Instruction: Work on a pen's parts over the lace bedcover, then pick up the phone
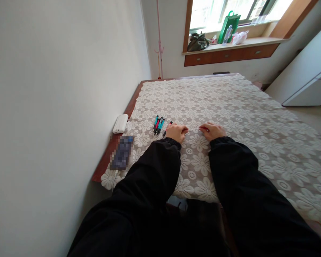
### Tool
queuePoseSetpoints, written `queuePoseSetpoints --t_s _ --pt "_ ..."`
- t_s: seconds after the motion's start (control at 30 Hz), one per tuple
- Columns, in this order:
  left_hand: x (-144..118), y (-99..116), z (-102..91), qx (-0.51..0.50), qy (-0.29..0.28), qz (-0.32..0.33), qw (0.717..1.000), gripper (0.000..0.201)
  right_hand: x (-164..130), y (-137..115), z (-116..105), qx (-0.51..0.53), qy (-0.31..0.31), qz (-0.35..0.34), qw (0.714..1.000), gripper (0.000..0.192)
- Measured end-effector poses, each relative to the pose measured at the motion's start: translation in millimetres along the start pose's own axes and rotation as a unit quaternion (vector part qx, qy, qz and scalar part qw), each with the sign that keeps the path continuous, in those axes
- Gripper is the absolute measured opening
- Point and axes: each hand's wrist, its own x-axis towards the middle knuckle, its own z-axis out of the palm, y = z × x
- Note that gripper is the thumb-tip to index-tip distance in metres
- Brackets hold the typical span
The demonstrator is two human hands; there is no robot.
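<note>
My left hand (177,132) and my right hand (213,130) rest close together on a white floral lace cloth (230,107), both in black sleeves. Their fingertips face each other and pinch the two ends of a thin pale stick (194,128), too small to identify. A red and black pen (167,129) pokes out from the left side of my left hand; I cannot tell whether the hand grips it. A small bunch of teal, red and black pens (158,125) lies on the cloth just left of that hand.
A white power bank (120,124) and a blurred dark phone (122,152) lie near the left edge by the wall. Beyond the far edge, a window ledge holds a dark bag (197,42), a green bag (229,25) and a white plastic bag. A white cabinet (307,75) stands at right.
</note>
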Motion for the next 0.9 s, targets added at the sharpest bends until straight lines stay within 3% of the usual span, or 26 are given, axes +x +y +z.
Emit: queuePoseSetpoints --t_s 0.23,0.43,0.57,0.9 --pt "0 -3 1.8 0.008 0.004 -0.005 1.0 0.022 1 9 5 0.012 -0.011 0.036 0.999 0.016" --pt "0 -3 1.1 -0.002 0.011 -0.018 1.0 0.021 1 2 6 0.077 -0.036 0.006 0.996 0.029" --pt "1 -4 0.5 -0.01 0.028 -0.019 0.999 0.021 -1 -1 8 0.124 -0.024 0.028 0.992 0.038" --pt "0 -2 -1.7 -0.026 0.04 -0.026 0.999 0.019 1 -5 4 0.102 -0.015 0.088 0.991 0.016"
